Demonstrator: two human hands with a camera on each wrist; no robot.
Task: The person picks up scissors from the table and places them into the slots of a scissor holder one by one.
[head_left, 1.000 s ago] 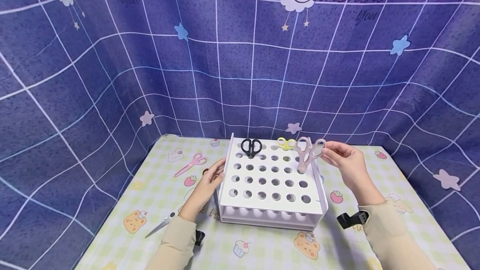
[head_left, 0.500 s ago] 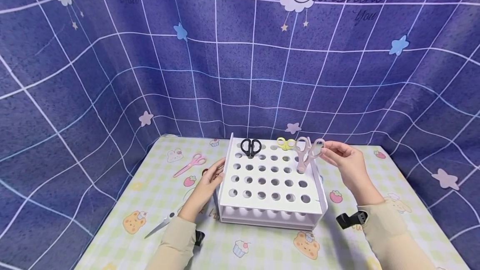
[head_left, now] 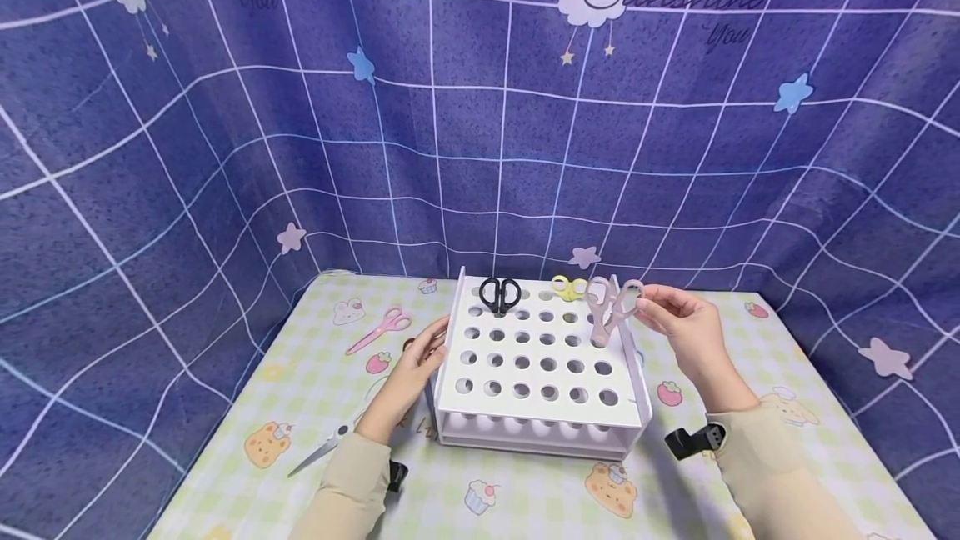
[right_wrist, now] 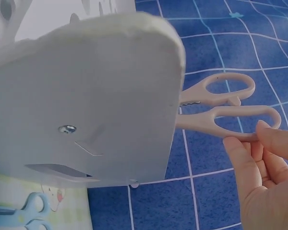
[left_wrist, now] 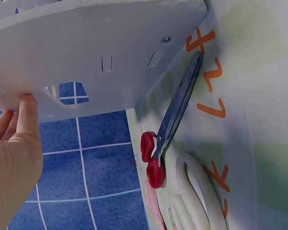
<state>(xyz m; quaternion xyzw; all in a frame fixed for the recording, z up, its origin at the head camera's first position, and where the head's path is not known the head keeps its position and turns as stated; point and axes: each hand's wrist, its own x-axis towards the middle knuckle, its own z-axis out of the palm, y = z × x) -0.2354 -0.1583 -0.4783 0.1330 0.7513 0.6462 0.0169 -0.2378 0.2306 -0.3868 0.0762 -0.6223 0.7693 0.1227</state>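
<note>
In the head view, a white rack with rows of round holes stands on the table. My right hand pinches one handle loop of pale pink scissors, which stand spread, point down, in a hole on the rack's right side. Thumb and fingers on that loop show clearly in the right wrist view. My left hand rests against the rack's left side panel, fingertips touching it. Black scissors and yellow scissors stand in back-row holes. The blades below the rack's top are hidden.
Left of the rack lie pink scissors, scissors with a dark pivot, partly under my left arm, and red-handled scissors. White handles lie beside the red ones. Light-blue scissors lie to the rack's right. A blue curtain hangs behind.
My right hand and the pale pink scissors have shifted very slightly left. My left hand stays against the rack.
</note>
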